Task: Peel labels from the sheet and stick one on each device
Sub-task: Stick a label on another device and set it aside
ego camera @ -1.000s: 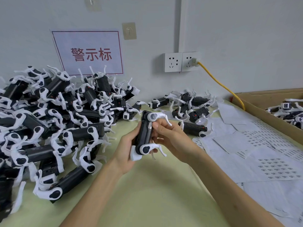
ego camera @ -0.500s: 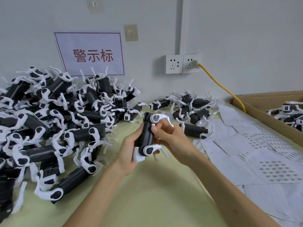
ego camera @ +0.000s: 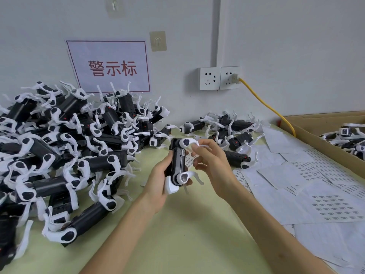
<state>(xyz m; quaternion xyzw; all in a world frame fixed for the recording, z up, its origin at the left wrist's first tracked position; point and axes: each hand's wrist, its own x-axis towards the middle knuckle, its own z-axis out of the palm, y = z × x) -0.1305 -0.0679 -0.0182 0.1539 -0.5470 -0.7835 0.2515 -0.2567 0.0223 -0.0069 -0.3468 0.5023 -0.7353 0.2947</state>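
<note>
Covering yellow-green table [ego camera: 187, 234] against wall [ego camera: 296, 46]: heaped devices [ego camera: 65, 147], label sheets [ego camera: 316, 194]. Left hand [ego camera: 158, 182] grips one device [ego camera: 177, 161]; right hand [ego camera: 213, 165] relaxed, empty.

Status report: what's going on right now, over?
Left hand grips black device with white legs. Right hand open beside it. White label sheets at right, unobstructed.

We locate the device pile [ego camera: 59, 151] at frame left, label sheets [ego camera: 325, 204] at right, the cardboard box [ego camera: 335, 153] behind them, one device [ego camera: 177, 161] in the left hand [ego camera: 158, 180] at centre.

A black device [ego camera: 178, 161] with white arms is held upright, label sheets [ego camera: 333, 206] spread flat to its right.
</note>
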